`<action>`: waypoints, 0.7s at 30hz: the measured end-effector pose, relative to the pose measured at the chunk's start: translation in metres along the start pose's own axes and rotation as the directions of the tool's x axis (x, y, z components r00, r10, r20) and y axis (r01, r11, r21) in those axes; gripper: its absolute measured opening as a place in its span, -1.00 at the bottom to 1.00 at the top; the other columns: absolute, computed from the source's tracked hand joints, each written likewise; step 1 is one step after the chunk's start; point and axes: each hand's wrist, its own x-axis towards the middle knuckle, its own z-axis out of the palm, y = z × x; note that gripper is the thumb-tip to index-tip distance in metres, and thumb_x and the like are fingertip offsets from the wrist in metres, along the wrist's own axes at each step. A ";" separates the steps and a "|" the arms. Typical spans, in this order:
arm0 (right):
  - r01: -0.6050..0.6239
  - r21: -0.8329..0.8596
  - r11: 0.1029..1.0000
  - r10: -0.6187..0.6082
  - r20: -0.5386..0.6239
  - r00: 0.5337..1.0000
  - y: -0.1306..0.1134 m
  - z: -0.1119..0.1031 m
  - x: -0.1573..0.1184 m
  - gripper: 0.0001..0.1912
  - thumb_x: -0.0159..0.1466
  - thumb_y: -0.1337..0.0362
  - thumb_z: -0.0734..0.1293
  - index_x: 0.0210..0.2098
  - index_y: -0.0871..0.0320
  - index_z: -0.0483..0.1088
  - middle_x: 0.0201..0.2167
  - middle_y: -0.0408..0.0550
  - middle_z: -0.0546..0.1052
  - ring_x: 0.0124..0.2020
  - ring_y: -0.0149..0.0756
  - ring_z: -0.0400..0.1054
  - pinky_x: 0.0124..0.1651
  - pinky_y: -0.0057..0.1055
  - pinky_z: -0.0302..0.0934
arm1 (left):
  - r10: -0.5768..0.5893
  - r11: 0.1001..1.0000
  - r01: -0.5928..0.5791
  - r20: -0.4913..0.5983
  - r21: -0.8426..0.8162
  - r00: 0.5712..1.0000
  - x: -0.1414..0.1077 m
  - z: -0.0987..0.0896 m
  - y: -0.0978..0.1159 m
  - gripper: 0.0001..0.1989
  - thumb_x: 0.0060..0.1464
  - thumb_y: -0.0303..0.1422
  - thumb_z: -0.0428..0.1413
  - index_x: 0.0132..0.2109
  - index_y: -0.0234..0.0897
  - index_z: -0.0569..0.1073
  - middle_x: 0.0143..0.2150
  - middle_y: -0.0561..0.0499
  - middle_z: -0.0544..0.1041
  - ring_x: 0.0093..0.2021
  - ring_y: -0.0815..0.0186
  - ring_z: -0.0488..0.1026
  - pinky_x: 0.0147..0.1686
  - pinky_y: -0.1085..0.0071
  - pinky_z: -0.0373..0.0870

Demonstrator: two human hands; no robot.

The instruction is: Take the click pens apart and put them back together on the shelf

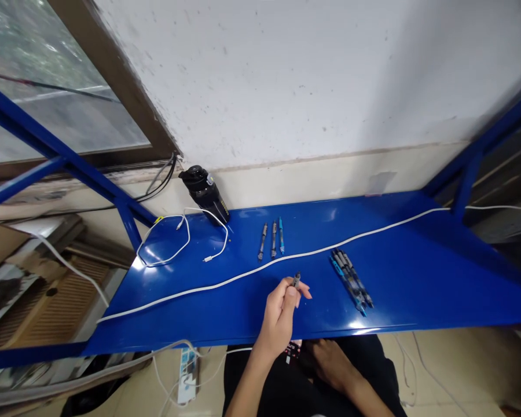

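My left hand grips a grey pen; my right hand rests low, finger state indeterminable.

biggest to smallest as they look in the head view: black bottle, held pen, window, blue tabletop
1. blue tabletop
2. window, cut off by the picture edge
3. black bottle
4. held pen, partly hidden by the left hand

Left hand raised, thumb and fingers pinched, right hand low, right forearm slanting inward
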 end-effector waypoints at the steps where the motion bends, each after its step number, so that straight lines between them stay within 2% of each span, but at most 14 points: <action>1: -0.001 -0.002 1.000 0.001 -0.005 1.000 0.000 0.000 -0.001 -0.76 0.39 0.48 0.34 -0.06 0.14 0.61 -0.06 0.12 0.71 -0.07 -0.05 0.64 -0.09 -0.33 0.35 | 0.002 1.000 -0.002 0.007 -0.008 1.000 0.000 0.000 0.000 -0.57 0.58 -0.08 -0.08 0.04 -0.25 0.58 -0.16 -0.12 0.62 -0.29 0.24 0.36 -0.17 0.30 0.33; 3: 0.006 0.000 1.000 -0.006 -0.030 1.000 0.001 -0.001 -0.003 -0.75 0.41 0.48 0.32 -0.06 0.13 0.61 -0.07 0.10 0.71 -0.08 -0.06 0.64 -0.11 -0.34 0.34 | 0.004 0.999 -0.004 -0.001 -0.041 1.000 -0.001 0.000 -0.002 -0.62 0.58 -0.08 -0.06 0.17 -0.23 0.49 -0.12 -0.11 0.63 -0.26 0.24 0.37 -0.13 0.29 0.34; 5: 0.013 -0.001 1.000 -0.013 -0.080 0.997 0.002 -0.002 -0.008 -0.75 0.44 0.47 0.30 -0.07 0.12 0.60 -0.10 0.08 0.70 -0.12 -0.08 0.65 -0.14 -0.35 0.34 | -0.001 0.998 -0.001 -0.024 -0.069 1.000 -0.002 0.000 -0.004 -0.71 0.56 -0.11 0.02 0.19 -0.18 0.38 -0.12 -0.07 0.64 -0.25 0.26 0.39 -0.12 0.30 0.34; 8: 0.013 0.006 1.000 -0.012 -0.149 0.989 0.002 -0.005 -0.016 -0.75 0.49 0.44 0.26 -0.07 0.12 0.59 -0.13 0.09 0.70 -0.16 -0.07 0.65 -0.17 -0.34 0.34 | -0.003 0.997 0.000 -0.042 -0.081 0.999 -0.002 0.000 -0.006 -0.80 0.56 -0.13 0.04 0.02 -0.15 0.33 -0.17 -0.01 0.64 -0.30 0.30 0.36 -0.17 0.33 0.31; 11: -0.014 0.058 0.998 0.023 -0.152 0.988 -0.007 -0.019 -0.021 -0.72 0.50 0.43 0.24 -0.05 0.10 0.59 -0.06 0.11 0.71 -0.14 -0.06 0.67 -0.13 -0.34 0.37 | -0.003 1.000 0.002 -0.030 -0.031 1.000 -0.001 0.000 -0.005 -0.70 0.57 -0.12 -0.01 -0.11 -0.20 0.41 -0.20 -0.03 0.61 -0.34 0.31 0.30 -0.21 0.33 0.29; 14: -0.013 0.199 0.980 0.035 -0.109 0.993 -0.029 -0.053 -0.024 -0.71 0.51 0.40 0.23 -0.05 0.05 0.59 0.00 0.07 0.70 -0.06 -0.07 0.67 -0.08 -0.36 0.38 | -0.013 1.000 0.013 0.000 0.023 1.000 0.000 -0.001 -0.004 -0.56 0.59 -0.10 -0.08 -0.10 -0.26 0.55 -0.20 -0.07 0.59 -0.32 0.29 0.30 -0.21 0.32 0.29; 16: 0.025 0.320 0.947 0.007 -0.101 0.995 -0.051 -0.084 -0.026 -0.72 0.56 0.32 0.22 -0.06 0.03 0.59 0.00 0.04 0.70 0.04 -0.07 0.65 0.01 -0.35 0.38 | -0.012 1.000 0.012 0.007 0.000 1.000 0.000 -0.001 -0.004 -0.59 0.59 -0.09 -0.09 0.03 -0.26 0.53 -0.18 -0.08 0.60 -0.30 0.28 0.34 -0.19 0.31 0.31; 18: 0.032 0.393 0.919 0.013 -0.111 0.994 -0.072 -0.117 -0.028 -0.71 0.59 0.22 0.22 -0.15 0.03 0.57 -0.14 -0.02 0.69 -0.10 -0.11 0.64 -0.05 -0.35 0.36 | -0.013 0.999 0.013 -0.009 -0.036 1.000 -0.001 -0.001 -0.006 -0.69 0.57 -0.09 -0.01 0.12 -0.21 0.43 -0.16 -0.06 0.62 -0.28 0.28 0.38 -0.17 0.32 0.33; 21: 0.071 0.484 0.872 0.010 -0.164 0.986 -0.091 -0.154 -0.030 -0.65 0.61 0.15 0.23 -0.27 0.06 0.51 -0.31 -0.08 0.62 -0.28 -0.21 0.54 -0.16 -0.36 0.31 | -0.028 0.999 0.026 -0.034 -0.047 0.999 -0.002 0.000 -0.007 -0.78 0.54 -0.12 0.08 -0.02 -0.16 0.36 -0.18 -0.02 0.62 -0.26 0.30 0.42 -0.16 0.34 0.34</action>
